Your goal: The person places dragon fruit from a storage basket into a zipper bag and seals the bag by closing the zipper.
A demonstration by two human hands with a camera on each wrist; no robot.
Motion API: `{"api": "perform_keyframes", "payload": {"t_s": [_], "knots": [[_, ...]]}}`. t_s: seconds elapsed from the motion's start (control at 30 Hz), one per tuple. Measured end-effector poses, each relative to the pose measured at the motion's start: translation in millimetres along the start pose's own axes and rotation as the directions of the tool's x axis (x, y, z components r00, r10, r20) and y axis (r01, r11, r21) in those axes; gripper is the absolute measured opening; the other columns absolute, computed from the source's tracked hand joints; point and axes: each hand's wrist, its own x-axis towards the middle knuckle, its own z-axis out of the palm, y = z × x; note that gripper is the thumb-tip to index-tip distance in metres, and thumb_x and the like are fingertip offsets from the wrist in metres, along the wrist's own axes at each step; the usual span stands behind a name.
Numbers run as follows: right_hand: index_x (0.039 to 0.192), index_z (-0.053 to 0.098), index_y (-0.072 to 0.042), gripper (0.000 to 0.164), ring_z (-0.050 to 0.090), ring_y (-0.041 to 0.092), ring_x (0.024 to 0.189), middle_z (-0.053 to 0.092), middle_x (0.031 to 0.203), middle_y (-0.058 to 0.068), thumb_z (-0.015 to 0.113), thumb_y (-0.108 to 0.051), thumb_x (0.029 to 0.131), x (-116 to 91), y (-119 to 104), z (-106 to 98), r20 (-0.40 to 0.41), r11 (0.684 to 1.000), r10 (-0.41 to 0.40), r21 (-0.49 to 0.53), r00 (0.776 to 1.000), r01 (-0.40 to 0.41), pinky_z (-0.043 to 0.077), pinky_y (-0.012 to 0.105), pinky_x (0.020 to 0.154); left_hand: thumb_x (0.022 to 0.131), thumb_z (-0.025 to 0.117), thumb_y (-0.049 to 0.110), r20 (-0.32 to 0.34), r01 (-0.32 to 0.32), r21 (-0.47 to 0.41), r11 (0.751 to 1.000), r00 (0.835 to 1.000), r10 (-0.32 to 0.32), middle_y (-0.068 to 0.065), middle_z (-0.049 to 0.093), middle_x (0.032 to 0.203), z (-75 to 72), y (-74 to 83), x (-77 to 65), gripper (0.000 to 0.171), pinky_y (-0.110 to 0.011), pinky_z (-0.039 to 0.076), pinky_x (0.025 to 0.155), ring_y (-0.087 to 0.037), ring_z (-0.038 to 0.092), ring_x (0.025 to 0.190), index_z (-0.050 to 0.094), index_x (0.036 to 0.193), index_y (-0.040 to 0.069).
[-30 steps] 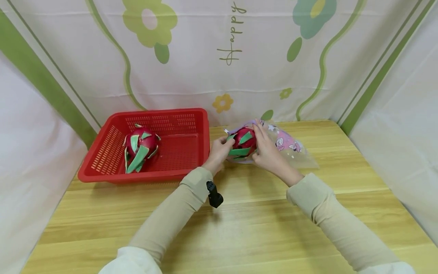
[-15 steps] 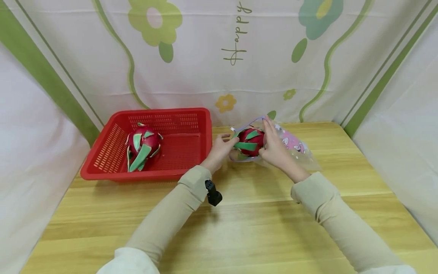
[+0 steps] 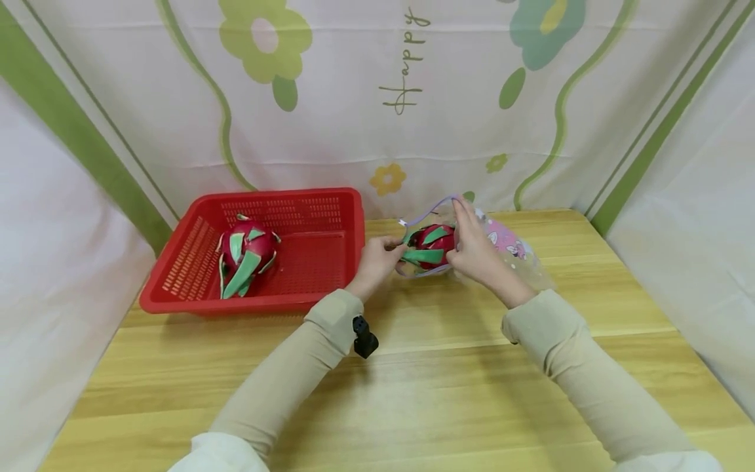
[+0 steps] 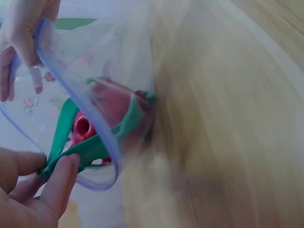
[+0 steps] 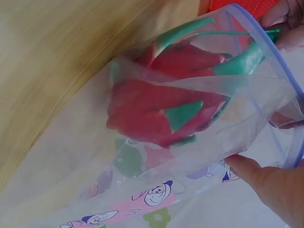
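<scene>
A red dragon fruit (image 3: 439,237) with green leaf-like scales lies inside a clear zip bag (image 3: 504,244) with a purple rim and pink cartoon print. My left hand (image 3: 375,263) pinches the tips of the fruit's long green scales (image 4: 90,149), right at the bag's mouth. On the other side, my right hand (image 3: 476,250) holds the rim, with fingers inside the mouth and the thumb (image 5: 242,166) outside on the film. The mouth gapes toward the left hand. Through the film, most of the fruit's body shows in the right wrist view.
A red slotted plastic basket (image 3: 253,305) stands left of the bag, with a second dragon fruit (image 3: 248,246) in it. Both rest on a wood-grain table (image 3: 413,393). Behind hangs a white cloth (image 3: 336,131) with flower print. A black device (image 3: 365,337) is strapped at the left wrist.
The left hand has shifted from the fruit's side to its scale tips. The bag's mouth is spread wider and its rim now surrounds the fruit. The right hand has moved slightly right.
</scene>
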Motion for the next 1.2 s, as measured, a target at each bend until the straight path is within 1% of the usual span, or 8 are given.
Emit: {"api": "perform_keyframes", "payload": {"t_s": [0.13,0.33,0.47,0.63,0.73,0.93,1.07,1.2], "knots": [[0.151,0.000,0.004,0.097,0.023,0.039,0.140,-0.007,0.161,0.017,0.052,0.015,0.070,-2,0,-1,0.006,1.000,-0.007,-0.005,1.000,0.007,0.048,0.037,0.079,0.097,0.055,0.010,-0.067,0.001,-0.033,0.999,0.998,-0.003,-0.021,0.068,0.112,6.3,-2.5,4.2,0.028,-0.036,0.058,0.081,-0.031,0.070,0.093,0.064,0.119,-0.004],[0.151,0.000,0.004,0.096,0.030,0.039,0.135,-0.009,0.162,0.013,0.051,0.016,0.070,-6,5,-5,0.027,1.000,-0.016,-0.008,1.000,0.016,0.042,0.022,0.060,0.098,0.052,0.008,-0.097,0.024,-0.121,0.992,0.995,-0.036,-0.023,0.064,0.121,12.8,-5.2,8.6,0.031,-0.035,0.057,0.084,-0.031,0.069,0.097,0.060,0.124,-0.006],[0.150,0.002,0.006,0.093,0.016,0.041,0.144,-0.007,0.161,0.017,0.051,0.014,0.072,-7,6,-8,0.056,0.998,-0.060,-0.023,0.997,0.061,0.042,0.024,0.065,0.098,0.049,0.007,-0.097,0.053,-0.193,0.980,0.993,-0.073,-0.022,0.060,0.128,15.5,-6.0,10.7,0.033,-0.034,0.056,0.087,-0.031,0.068,0.101,0.057,0.128,-0.006],[0.150,0.003,0.008,0.092,0.004,0.041,0.147,-0.006,0.161,0.020,0.051,0.014,0.072,-6,6,-10,0.075,0.996,-0.079,-0.037,0.994,0.082,0.042,0.025,0.064,0.100,0.043,0.004,-0.066,0.096,-0.357,0.929,0.990,-0.128,-0.022,0.049,0.140,18.5,-8.2,18.4,0.037,-0.034,0.051,0.096,-0.032,0.061,0.116,0.048,0.135,-0.007],[0.150,0.002,0.007,0.092,0.001,0.041,0.148,-0.007,0.161,0.019,0.050,0.015,0.072,-5,7,-11,0.079,0.996,-0.076,-0.039,0.994,0.079,0.041,0.025,0.064,0.101,0.038,0.002,-0.027,0.099,-0.431,0.897,0.992,-0.122,-0.024,0.042,0.145,19.3,-10.4,23.7,0.039,-0.035,0.048,0.102,-0.032,0.054,0.125,0.041,0.139,-0.009],[0.151,0.000,0.005,0.094,0.004,0.041,0.147,-0.007,0.161,0.018,0.050,0.016,0.072,-5,8,-14,0.069,0.997,-0.069,-0.030,0.995,0.071,0.042,0.025,0.062,0.099,0.047,0.004,-0.027,0.110,-0.509,0.854,0.989,-0.143,-0.027,0.049,0.135,19.2,-10.0,27.9,0.038,-0.034,0.048,0.101,-0.036,0.058,0.119,0.044,0.135,-0.008],[0.151,-0.001,0.004,0.094,0.001,0.041,0.148,-0.008,0.161,0.018,0.050,0.015,0.073,-4,8,-14,0.068,0.997,-0.071,-0.034,0.995,0.073,0.049,0.043,0.084,0.096,0.053,0.005,-0.090,0.094,-0.435,0.896,0.985,-0.147,-0.020,0.059,0.113,20.2,-9.1,27.3,0.030,-0.027,0.055,0.087,-0.026,0.065,0.090,0.053,0.124,-0.008],[0.151,-0.002,0.003,0.095,-0.001,0.040,0.148,-0.010,0.161,0.017,0.051,0.014,0.073,-4,9,-13,0.069,0.997,-0.062,-0.041,0.996,0.065,0.039,0.055,0.105,0.095,0.055,0.004,-0.150,0.084,-0.317,0.945,0.979,-0.138,-0.011,0.060,0.093,19.8,-7.9,26.0,0.025,-0.020,0.052,0.066,-0.012,0.054,0.068,0.058,0.117,-0.007]]}}
